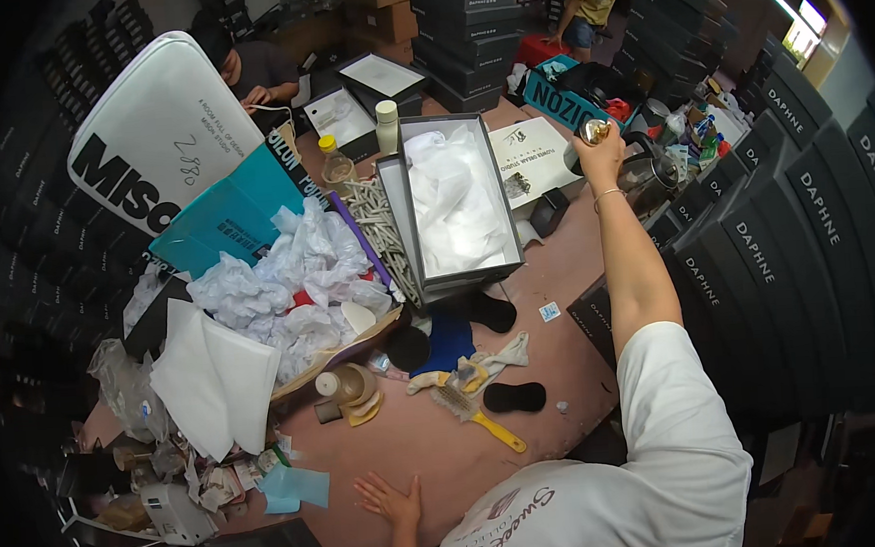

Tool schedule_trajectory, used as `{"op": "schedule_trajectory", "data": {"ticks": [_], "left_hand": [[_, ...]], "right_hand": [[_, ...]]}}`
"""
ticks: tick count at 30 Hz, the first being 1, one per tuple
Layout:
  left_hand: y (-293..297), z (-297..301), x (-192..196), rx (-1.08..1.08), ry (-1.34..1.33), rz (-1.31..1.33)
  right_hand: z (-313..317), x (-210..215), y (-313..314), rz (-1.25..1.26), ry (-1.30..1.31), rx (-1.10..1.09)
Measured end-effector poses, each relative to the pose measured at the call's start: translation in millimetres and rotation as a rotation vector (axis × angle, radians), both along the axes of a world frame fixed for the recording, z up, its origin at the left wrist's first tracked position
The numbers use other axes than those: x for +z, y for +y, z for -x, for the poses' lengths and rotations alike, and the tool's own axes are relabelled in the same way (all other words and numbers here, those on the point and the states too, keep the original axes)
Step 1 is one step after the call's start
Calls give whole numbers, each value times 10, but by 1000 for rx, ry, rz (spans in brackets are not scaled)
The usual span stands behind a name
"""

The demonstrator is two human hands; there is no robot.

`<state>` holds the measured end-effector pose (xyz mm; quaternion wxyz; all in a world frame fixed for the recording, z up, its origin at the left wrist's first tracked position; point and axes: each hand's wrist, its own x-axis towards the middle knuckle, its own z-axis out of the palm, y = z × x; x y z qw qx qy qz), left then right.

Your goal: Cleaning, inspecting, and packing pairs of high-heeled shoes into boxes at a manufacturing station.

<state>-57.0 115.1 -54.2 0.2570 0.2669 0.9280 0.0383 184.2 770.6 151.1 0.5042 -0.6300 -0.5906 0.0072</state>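
At the fingertips of the outstretched right hand [603,160]: small rounded shiny amber-and-clear object [596,131], fingers curled around it, long axis unclear | just right of that hand: dark transparent rounded jug [646,176] | well apart, nearer the body: left hand [393,501], spread on pinkish-brown tabletop [575,355], gripping nothing

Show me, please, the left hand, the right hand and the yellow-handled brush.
Left hand [396,503], head view: back of the hand.
Right hand [604,160], head view: back of the hand.
Yellow-handled brush [488,424], head view: the handle.
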Motion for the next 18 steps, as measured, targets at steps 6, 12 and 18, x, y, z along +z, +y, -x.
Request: {"op": "schedule_trajectory", "data": {"ticks": [6,12,18], "left_hand": [[-21,176,279,-13,-179,-91],[276,142,1978,-426,-92,-980],[-57,0,2226,-478,-339,-1178]], "right_hand": [[593,1415,-1512,-37,180,617],[963,1447,-3658,490,273,1327],[1019,910,-5217,795,283,1668]]}}
